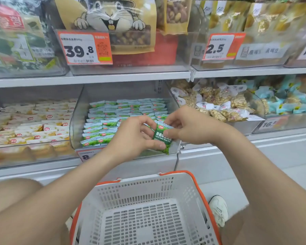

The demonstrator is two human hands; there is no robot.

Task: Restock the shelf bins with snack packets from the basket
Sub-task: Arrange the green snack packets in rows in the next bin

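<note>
Head view: white perforated plastic basket with orange rim (140, 190) nearest, by my knees, slotted floor showing. White shoe (218, 209) beside it. Above, my left hand (136, 137) and right hand (189, 126) both pinch one small glossy green foil snack packet (162, 137), left fingers curled round its lower side, right fingertips at the top edge. Packet sits at the front lip of the clear rigid plastic bin (78, 121), which holds neat rows of green-white sachets (117, 117). To its left, yellow-white sachets (34, 124); to its right, loose crinkly nut packs (219, 105). Above the white shelf edge (113, 76), kraft paper squirrel bag (109, 18).
</note>
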